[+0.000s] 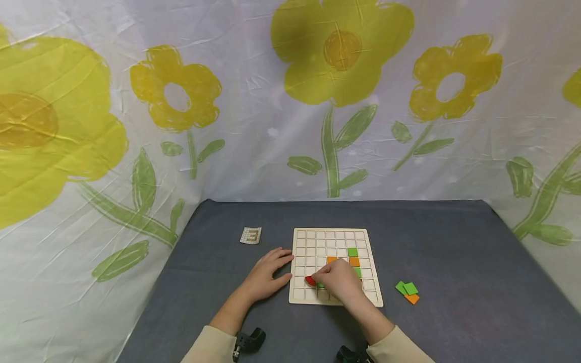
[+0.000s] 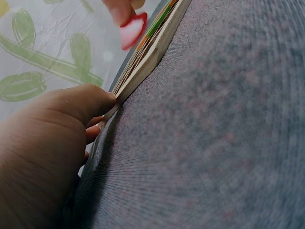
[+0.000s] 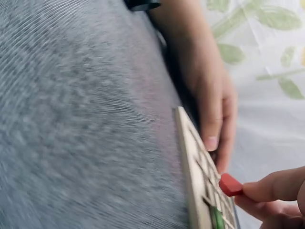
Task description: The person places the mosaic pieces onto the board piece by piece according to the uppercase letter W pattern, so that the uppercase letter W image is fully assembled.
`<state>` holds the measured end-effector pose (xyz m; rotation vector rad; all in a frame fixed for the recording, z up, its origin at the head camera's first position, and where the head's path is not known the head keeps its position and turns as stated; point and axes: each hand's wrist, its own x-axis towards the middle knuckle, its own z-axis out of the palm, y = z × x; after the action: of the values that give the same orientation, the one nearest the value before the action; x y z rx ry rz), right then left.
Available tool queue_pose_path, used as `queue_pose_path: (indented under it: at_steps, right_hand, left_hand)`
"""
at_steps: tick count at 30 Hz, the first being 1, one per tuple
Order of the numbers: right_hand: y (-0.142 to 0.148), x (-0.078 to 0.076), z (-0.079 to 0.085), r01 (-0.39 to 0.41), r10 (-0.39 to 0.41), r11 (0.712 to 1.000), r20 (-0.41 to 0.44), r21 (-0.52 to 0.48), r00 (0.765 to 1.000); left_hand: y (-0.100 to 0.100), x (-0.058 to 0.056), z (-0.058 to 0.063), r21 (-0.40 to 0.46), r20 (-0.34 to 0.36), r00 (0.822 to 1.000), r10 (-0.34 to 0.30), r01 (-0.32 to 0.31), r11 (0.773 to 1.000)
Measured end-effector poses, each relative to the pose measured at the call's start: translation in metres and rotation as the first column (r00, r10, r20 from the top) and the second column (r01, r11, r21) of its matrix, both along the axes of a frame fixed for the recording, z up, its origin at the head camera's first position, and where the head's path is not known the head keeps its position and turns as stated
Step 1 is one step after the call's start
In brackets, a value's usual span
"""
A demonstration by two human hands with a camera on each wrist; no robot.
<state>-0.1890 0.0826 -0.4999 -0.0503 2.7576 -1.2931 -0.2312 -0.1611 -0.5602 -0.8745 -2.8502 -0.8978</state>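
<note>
A pale wooden grid board (image 1: 313, 242) lies on the dark cloth. Between thumb and fingertips, my right hand (image 1: 341, 281) pinches a small red piece (image 1: 310, 281) with a curved edge, low over the board's lower left part. In the right wrist view the red piece (image 3: 230, 185) tilts close above the grid. My left hand (image 1: 269, 276) rests beside the board's left edge, fingers extended, its thumb touching the rim. Green tiles (image 1: 352, 251) and orange tiles (image 1: 354, 261) sit in several squares; my right hand partly covers them.
Two loose green tiles (image 1: 410, 288) and an orange tile (image 1: 412, 299) lie overlapping right of the board. A small printed card (image 1: 250, 235) lies beyond my left hand. Behind the table hangs a white curtain (image 1: 254, 166) with yellow flowers.
</note>
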Motion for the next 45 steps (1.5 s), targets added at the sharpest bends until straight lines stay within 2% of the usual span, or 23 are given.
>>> queue_pose_path:
  at_steps: [9, 15, 18, 31, 38, 45]
  right_hand:
    - [-0.0054, 0.0029, -0.0027, 0.029, -0.016, 0.983, -0.075, 0.182, 0.997]
    - [-0.0051, 0.0029, -0.0006, -0.097, 0.127, 0.957, -0.094, 0.273, 0.987]
    - [-0.0049, 0.0024, -0.0031, -0.123, 0.160, 0.943, -0.096, 0.311, 0.982]
    - [-0.0067, 0.0016, -0.0037, -0.096, 0.152, 0.928, -0.130, 0.360, 0.980]
    - [-0.0077, 0.0026, -0.0051, -0.104, 0.178, 0.910, -0.152, 0.402, 0.972]
    - [-0.0086, 0.0024, -0.0073, -0.138, 0.244, 0.886, -0.193, 0.442, 0.950]
  left_hand:
    - [0.0018, 0.0003, -0.0010, 0.026, -0.035, 0.999, -0.030, 0.030, 0.999]
    - [0.0013, 0.0005, 0.0007, 0.015, -0.021, 1.000, -0.024, 0.024, 1.000]
    - [0.0014, 0.0003, 0.0013, 0.010, -0.014, 1.000, -0.017, 0.017, 1.000]
    - [0.0006, -0.0010, 0.0011, 0.010, -0.027, 1.000, -0.016, 0.016, 1.000]
    - [-0.0003, -0.0001, -0.0011, 0.016, -0.049, 0.999, -0.018, 0.019, 1.000]
    - [0.0004, 0.0002, 0.0003, 0.016, -0.046, 0.999, -0.019, 0.020, 1.000]
